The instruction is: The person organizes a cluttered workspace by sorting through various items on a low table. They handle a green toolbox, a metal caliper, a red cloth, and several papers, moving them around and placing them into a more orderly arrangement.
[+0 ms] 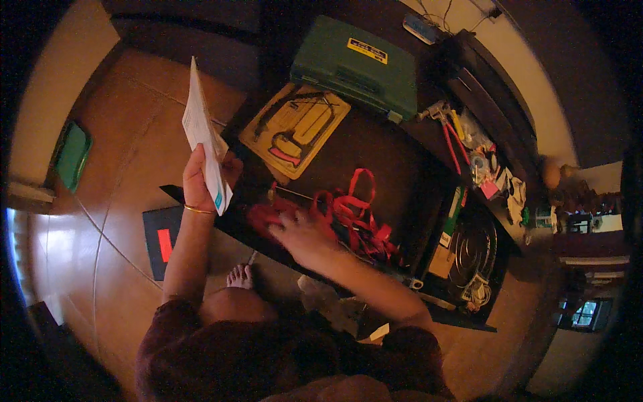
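Note:
My left hand (198,178) grips a folded white paper booklet (201,123), held up at the left of the drawer. My right hand (296,231), slightly blurred, reaches over the dark drawer (397,166) and rests at a red item (261,213), perhaps cloth. Whether its fingers close on it I cannot tell. Just right of that hand lies a tangled heap of red straps (354,203). Beyond it, a hacksaw (286,151) lies on or in a yellowish flat pack (316,135). A green plastic case (351,70) stands at the drawer's far side.
Red-handled bolt cutters (449,140) and assorted small items lie at the right. The drawer's right section holds a coiled cable (472,251) and a small cardboard box (442,261). On the tiled floor are a black item with a red patch (153,241) and my bare foot (240,277).

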A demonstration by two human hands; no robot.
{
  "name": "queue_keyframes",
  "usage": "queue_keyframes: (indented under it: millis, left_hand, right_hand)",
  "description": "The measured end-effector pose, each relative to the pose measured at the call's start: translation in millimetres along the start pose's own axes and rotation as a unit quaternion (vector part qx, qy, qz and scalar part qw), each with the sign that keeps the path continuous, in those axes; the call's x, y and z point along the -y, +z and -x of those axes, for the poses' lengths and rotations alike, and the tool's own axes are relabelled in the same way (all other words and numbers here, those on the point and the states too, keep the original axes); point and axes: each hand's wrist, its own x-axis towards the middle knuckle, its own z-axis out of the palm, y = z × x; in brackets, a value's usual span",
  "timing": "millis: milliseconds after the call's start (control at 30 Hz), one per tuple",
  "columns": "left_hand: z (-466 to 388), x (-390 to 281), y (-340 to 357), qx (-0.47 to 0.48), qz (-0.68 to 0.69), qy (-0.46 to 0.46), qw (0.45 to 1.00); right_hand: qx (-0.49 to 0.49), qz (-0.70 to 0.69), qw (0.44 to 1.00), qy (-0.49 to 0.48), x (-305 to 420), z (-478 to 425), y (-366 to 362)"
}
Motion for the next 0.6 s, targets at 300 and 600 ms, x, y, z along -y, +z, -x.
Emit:
queue_keyframes:
  millis: [300, 600]
  left_hand:
    - [-3.8, 4.7, 8.5, 0.004, -0.001, -0.023, 1.0]
    - [-6.8, 1.8, -26.6, -0.03, -0.055, -0.026, 0.998]
  right_hand:
    - [0.241, -0.107, 0.963, 0.052, -49.4, -34.0, 26.4]
    - [-0.135, -0.636, 0.727, 0.223, -160.9, -48.9, -35.0]
